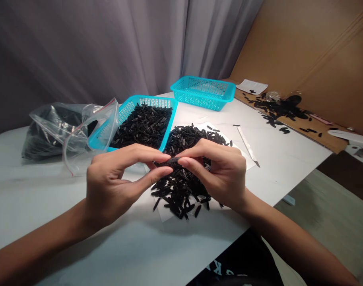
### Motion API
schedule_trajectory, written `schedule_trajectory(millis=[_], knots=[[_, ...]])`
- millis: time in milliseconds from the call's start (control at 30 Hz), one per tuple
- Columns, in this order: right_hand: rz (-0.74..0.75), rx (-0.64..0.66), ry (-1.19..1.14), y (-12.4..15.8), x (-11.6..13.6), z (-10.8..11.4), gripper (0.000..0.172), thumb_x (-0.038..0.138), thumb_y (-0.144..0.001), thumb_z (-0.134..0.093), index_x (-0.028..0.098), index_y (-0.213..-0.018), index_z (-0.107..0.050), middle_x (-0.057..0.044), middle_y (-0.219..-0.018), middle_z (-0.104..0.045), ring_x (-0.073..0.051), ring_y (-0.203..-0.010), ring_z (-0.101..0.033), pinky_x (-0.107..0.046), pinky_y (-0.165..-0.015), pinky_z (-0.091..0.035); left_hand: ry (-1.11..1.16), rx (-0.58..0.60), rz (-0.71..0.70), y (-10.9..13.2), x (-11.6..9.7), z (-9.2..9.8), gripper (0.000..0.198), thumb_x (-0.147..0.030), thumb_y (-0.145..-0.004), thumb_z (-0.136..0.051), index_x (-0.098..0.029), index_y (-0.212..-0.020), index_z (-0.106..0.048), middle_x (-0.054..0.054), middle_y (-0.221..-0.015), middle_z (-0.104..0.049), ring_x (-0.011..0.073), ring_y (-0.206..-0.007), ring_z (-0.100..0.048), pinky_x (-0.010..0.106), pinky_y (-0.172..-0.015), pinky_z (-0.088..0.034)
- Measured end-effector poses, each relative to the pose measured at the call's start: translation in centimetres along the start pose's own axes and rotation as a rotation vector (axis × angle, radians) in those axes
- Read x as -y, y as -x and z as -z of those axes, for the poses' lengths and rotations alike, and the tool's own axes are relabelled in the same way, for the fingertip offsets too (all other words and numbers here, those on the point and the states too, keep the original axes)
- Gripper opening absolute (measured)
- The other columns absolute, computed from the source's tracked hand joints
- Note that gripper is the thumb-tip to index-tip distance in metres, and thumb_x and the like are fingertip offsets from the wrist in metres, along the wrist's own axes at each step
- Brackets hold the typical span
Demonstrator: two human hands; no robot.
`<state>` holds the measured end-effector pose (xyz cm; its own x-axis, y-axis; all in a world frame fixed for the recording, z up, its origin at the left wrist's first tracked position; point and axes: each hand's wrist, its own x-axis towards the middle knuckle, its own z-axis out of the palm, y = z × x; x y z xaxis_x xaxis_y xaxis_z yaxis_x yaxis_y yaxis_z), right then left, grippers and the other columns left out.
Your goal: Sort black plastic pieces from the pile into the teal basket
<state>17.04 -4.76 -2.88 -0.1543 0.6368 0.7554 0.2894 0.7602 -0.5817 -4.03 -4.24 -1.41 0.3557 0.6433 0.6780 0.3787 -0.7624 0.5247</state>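
Between my two hands, above a heap, is a small flat black strip-like piece (173, 160). My left hand (121, 180) pinches its left end between thumb and forefinger. At the other end, the thumb and forefinger of my right hand (218, 171) are closed on the same piece. Below lies a loose heap of similar black pieces (181, 194) on white paper (166, 214). Behind my left hand stands a blue plastic basket (168, 131) filled with such pieces. What exactly the pieces are, I cannot tell.
A clear zip bag (70, 131) with dark contents lies at the left. A second blue basket (203, 99) stands at the back. On the right are a narrow blade-like tool (247, 145), scattered black pieces on cardboard (321, 139), and the edge of the white table (288, 174).
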Motion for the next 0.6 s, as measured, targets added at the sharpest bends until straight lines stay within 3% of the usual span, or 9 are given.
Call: schedule_trajectory(millis=[600], knots=[[0.039,-0.004,0.013,0.07,-0.12,0.07,0.003,0.015,-0.089,-0.079,0.014,-0.087,-0.079,-0.003,-0.069,-0.073,-0.011,-0.06,-0.06,-0.026,-0.059,-0.051,-0.004,-0.002,0.026,0.15,-0.12,0.12,0.015,-0.015,-0.088,-0.079,-0.026,-0.097,-0.075,-0.004,-0.092,-0.08,0.0132,-0.083,-0.075,0.029,-0.075,-0.06]])
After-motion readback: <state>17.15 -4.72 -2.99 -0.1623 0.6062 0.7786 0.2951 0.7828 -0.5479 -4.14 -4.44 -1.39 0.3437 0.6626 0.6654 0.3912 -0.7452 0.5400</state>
